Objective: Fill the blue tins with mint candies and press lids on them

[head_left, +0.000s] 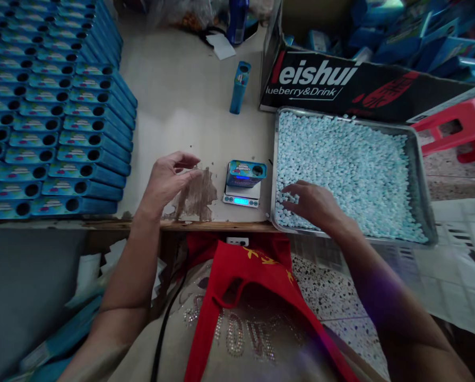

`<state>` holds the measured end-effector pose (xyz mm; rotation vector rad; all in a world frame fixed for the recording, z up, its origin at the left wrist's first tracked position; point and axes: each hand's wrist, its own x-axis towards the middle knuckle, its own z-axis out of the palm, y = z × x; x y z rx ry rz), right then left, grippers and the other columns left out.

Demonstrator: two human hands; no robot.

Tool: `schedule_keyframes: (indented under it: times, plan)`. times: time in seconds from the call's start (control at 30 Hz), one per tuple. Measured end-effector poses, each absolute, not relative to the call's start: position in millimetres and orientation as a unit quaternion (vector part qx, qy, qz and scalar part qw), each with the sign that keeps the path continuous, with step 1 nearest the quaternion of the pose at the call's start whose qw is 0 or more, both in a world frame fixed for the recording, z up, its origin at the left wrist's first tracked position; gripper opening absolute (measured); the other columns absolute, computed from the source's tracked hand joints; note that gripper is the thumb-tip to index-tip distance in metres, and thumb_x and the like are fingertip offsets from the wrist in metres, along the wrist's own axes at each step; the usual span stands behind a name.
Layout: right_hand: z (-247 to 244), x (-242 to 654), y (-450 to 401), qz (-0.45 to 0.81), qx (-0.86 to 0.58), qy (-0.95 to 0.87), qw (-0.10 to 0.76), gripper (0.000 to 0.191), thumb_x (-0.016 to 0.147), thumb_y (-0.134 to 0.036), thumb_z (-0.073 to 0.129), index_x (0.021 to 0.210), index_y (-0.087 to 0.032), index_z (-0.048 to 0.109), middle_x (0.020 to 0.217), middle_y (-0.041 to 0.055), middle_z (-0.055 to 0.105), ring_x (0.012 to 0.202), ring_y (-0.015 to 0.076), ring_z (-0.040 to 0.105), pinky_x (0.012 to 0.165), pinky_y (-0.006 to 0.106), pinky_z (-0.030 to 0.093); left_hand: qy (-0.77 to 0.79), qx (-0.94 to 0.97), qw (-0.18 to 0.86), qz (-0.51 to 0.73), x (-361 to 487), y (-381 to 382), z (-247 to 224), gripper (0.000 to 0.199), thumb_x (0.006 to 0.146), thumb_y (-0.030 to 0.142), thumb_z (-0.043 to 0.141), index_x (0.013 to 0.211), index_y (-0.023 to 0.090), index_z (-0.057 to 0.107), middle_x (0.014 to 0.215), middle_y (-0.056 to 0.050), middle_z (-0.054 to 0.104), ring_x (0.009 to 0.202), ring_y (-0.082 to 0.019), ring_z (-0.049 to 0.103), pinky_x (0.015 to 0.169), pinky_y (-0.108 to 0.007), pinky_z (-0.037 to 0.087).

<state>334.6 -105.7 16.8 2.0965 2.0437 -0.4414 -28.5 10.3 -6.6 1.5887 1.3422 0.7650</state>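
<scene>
My left hand (169, 178) hovers over the bare, worn patch at the table's front edge, thumb and fingers apart, holding nothing. My right hand (311, 204) reaches into the left front of a metal tray (427, 212), its curved, parted fingers touching the small pale-blue candies (348, 170) heaped there. Between the hands stands a small digital scale (241, 201) with a lit blue display too small to read. On its plate rests a blue tin (245, 175), a dark round hole showing at the right of its top.
Rows of similar blue tins (58, 122) are stacked at the left. Another blue tin (239, 90) lies farther back. A black carton (364, 85) holding blue packages stands behind the tray. A red stool (456, 124) is at the right; a dark blue bottle (237, 21) is at the back.
</scene>
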Motion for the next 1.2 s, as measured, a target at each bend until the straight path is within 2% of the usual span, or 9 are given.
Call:
schedule_keyframes:
  times: [0.13, 0.23, 0.43, 0.63, 0.83, 0.97, 1.03, 1.1, 1.2]
  plan:
    - [-20, 333, -115, -0.101, 0.735, 0.669, 0.050, 0.039, 0.104, -0.025, 0.055, 0.132, -0.021, 0.082, 0.132, 0.0149, 0.079, 0.104, 0.0304, 0.077, 0.073, 0.035, 0.048, 0.525, 0.670, 0.434, 0.294, -13, 9, 0, 0.031, 0.082, 0.032, 0.089, 0.110, 0.020, 0.084, 0.110, -0.008, 0.084, 0.108, -0.026, 0.078, 0.106, -0.044, 0.063]
    - [-26, 346, -111, -0.117, 0.733, 0.670, -0.016, 0.033, 0.100, -0.026, 0.060, 0.122, -0.023, 0.085, 0.123, 0.0126, 0.081, 0.099, 0.0291, 0.077, 0.076, 0.036, 0.050, 0.513, 0.693, 0.423, 0.280, -11, 6, 7, 0.031, 0.083, 0.032, 0.088, 0.111, 0.021, 0.085, 0.112, -0.008, 0.084, 0.108, -0.027, 0.078, 0.107, -0.044, 0.062]
    - [-14, 362, -107, -0.164, 0.704, 0.661, -0.198, 0.016, 0.087, -0.032, 0.072, 0.094, -0.023, 0.082, 0.099, 0.0071, 0.078, 0.063, 0.0176, 0.064, 0.075, 0.037, 0.053, 0.539, 0.695, 0.393, 0.268, -25, 0, 9, 0.030, 0.086, 0.038, 0.086, 0.111, 0.022, 0.085, 0.111, -0.009, 0.085, 0.106, -0.027, 0.078, 0.106, -0.044, 0.062]
    - [31, 321, -92, -0.153, 0.628, 0.706, -0.289, 0.017, 0.089, -0.029, 0.069, 0.099, -0.025, 0.083, 0.087, 0.0038, 0.079, 0.064, 0.0169, 0.063, 0.070, 0.034, 0.052, 0.522, 0.709, 0.398, 0.257, -18, -1, 6, 0.032, 0.085, 0.036, 0.086, 0.113, 0.021, 0.085, 0.111, -0.008, 0.084, 0.105, -0.026, 0.078, 0.104, -0.042, 0.062]
    - [68, 294, -78, -0.150, 0.644, 0.701, -0.267, 0.021, 0.096, -0.036, 0.066, 0.103, -0.026, 0.083, 0.085, 0.0041, 0.079, 0.066, 0.0178, 0.064, 0.068, 0.033, 0.051, 0.501, 0.730, 0.374, 0.275, -6, -3, 8, 0.041, 0.088, 0.031, 0.088, 0.127, 0.022, 0.079, 0.127, -0.009, 0.082, 0.115, -0.027, 0.077, 0.110, -0.046, 0.061]
    - [53, 312, -79, -0.094, 0.701, 0.658, -0.258, 0.027, 0.096, -0.045, 0.065, 0.105, -0.026, 0.082, 0.083, 0.0062, 0.077, 0.069, 0.0231, 0.067, 0.073, 0.039, 0.053, 0.419, 0.838, 0.225, 0.266, 31, -15, 21, 0.074, 0.081, 0.037, 0.102, 0.146, 0.023, 0.070, 0.159, -0.017, 0.067, 0.151, -0.038, 0.060, 0.130, -0.058, 0.047]
    - [31, 327, -83, -0.071, 0.729, 0.643, -0.223, 0.032, 0.097, -0.049, 0.064, 0.112, -0.028, 0.082, 0.092, 0.0101, 0.079, 0.075, 0.0286, 0.070, 0.075, 0.044, 0.053, 0.353, 0.902, 0.188, 0.161, 53, -19, 32, 0.065, 0.090, 0.035, 0.095, 0.148, 0.023, 0.070, 0.158, -0.020, 0.067, 0.150, -0.038, 0.061, 0.127, -0.056, 0.050]
    - [4, 340, -89, -0.060, 0.754, 0.629, -0.182, 0.047, 0.097, -0.058, 0.065, 0.131, -0.029, 0.078, 0.114, 0.0180, 0.078, 0.087, 0.0356, 0.072, 0.073, 0.048, 0.053, 0.343, 0.922, 0.173, 0.056, 68, -12, 44, 0.040, 0.102, 0.027, 0.080, 0.141, 0.025, 0.073, 0.144, -0.017, 0.076, 0.135, -0.031, 0.072, 0.110, -0.047, 0.060]
    - [-30, 353, -101, -0.050, 0.772, 0.596, -0.215, 0.065, 0.096, -0.068, 0.064, 0.146, -0.026, 0.071, 0.116, 0.0201, 0.074, 0.096, 0.0418, 0.072, 0.077, 0.054, 0.056, 0.403, 0.906, 0.124, 0.035, 65, 31, 66, 0.031, 0.107, 0.023, 0.070, 0.137, 0.023, 0.074, 0.140, -0.015, 0.077, 0.127, -0.028, 0.074, 0.094, -0.043, 0.062]
